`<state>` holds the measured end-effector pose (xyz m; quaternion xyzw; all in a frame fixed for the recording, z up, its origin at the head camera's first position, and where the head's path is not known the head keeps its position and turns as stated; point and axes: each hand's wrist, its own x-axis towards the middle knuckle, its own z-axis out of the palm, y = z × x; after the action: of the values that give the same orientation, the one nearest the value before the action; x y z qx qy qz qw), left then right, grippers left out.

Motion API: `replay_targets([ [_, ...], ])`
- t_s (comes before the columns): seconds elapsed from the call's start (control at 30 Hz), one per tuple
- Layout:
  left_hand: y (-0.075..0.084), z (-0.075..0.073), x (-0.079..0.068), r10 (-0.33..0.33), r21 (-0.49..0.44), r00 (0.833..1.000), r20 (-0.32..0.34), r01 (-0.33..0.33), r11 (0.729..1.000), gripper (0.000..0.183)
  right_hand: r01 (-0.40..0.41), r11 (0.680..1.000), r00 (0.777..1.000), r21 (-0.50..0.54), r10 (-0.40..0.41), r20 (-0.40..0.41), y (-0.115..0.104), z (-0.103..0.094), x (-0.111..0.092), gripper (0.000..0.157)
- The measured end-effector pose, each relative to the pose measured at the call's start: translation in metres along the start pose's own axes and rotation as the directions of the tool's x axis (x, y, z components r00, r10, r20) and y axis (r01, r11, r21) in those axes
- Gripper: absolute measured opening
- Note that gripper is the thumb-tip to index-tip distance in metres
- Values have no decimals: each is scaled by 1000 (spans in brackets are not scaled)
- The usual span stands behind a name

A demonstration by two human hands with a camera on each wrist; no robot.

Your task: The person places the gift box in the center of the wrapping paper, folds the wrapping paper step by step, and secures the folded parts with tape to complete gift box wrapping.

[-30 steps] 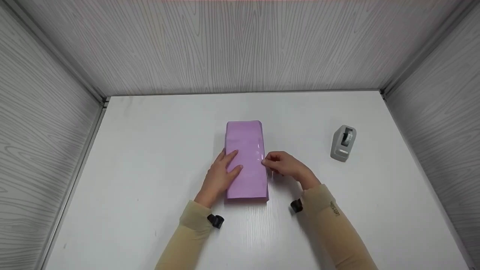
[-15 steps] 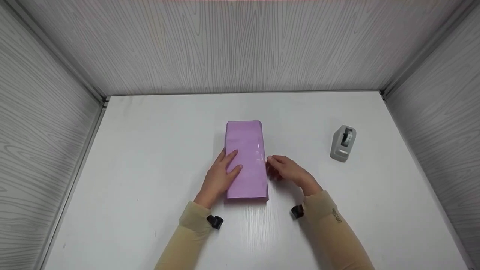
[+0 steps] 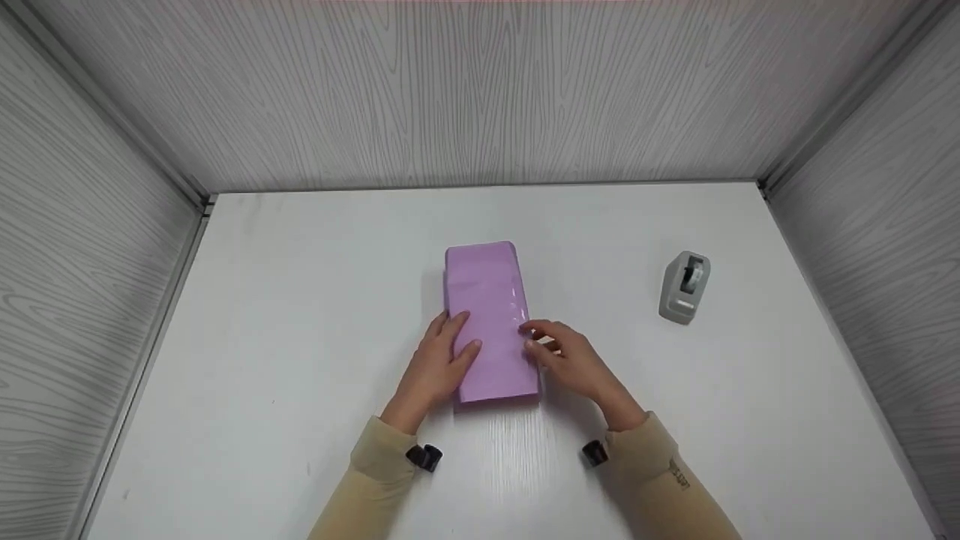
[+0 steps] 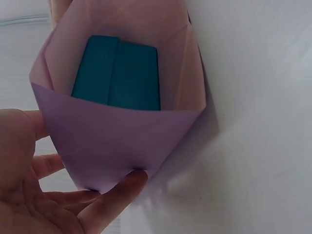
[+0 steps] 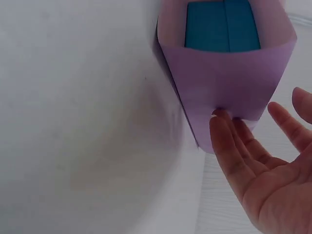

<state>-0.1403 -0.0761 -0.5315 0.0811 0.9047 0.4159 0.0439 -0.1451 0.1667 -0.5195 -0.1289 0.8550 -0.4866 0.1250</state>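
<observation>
A purple paper wrapper (image 3: 489,330) lies lengthwise before me, with shiny clear tape along the right part of its top. Its near end gapes, and a teal box (image 4: 131,73) sits inside, set back from the paper's rim. My left hand (image 3: 431,371) rests against the wrapper's left side, with thumb and a finger on the top and other fingers along the side in the left wrist view. On the other side, my right hand (image 3: 574,360) touches the wrapper's right edge with loosely bent fingers; the right wrist view has fingertips against the side paper.
A grey tape dispenser (image 3: 684,287) stands to the right on the white table (image 3: 300,300). Wood-grain panels (image 3: 480,90) rise at the back and both sides. Each wrist wears a small black camera (image 3: 424,457).
My right hand first pinched at the taped edge, drew down beside it, then came back to the edge with spread fingers. The wrapper has turned slightly, its far end leftward; my left hand slid nearer.
</observation>
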Motion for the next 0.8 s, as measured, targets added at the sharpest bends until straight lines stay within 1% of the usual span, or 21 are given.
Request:
replay_targets([
  [0.17, 5, -3, -13, 14, -4, 1000, -23, -14, 1000, 53, 21, 999, 1000, -44, -22, -9, 0, 5, -6, 35],
  [0.3, 9, -5, -22, 13, 7, 1000, -17, -13, 1000, 52, 14, 998, 1000, -66, -15, -20, -1, 8, -9, 36],
  [0.4, 10, -4, -25, 16, 25, 1000, -11, -16, 1000, 51, 13, 996, 999, -94, -16, -39, -4, 11, -11, 35],
  [0.5, 10, -3, -24, 17, 38, 1000, -9, -16, 999, 51, 26, 992, 998, -124, -34, -56, -6, 14, -11, 36],
  [0.6, 8, -2, -20, 14, 35, 1000, -6, -14, 999, 52, 39, 988, 997, -149, -48, -63, -8, 15, -10, 39],
  [0.8, 3, -2, -5, 14, 40, 999, 30, -15, 999, 55, 70, 986, 994, -150, -82, -77, -6, 14, -3, 45],
])
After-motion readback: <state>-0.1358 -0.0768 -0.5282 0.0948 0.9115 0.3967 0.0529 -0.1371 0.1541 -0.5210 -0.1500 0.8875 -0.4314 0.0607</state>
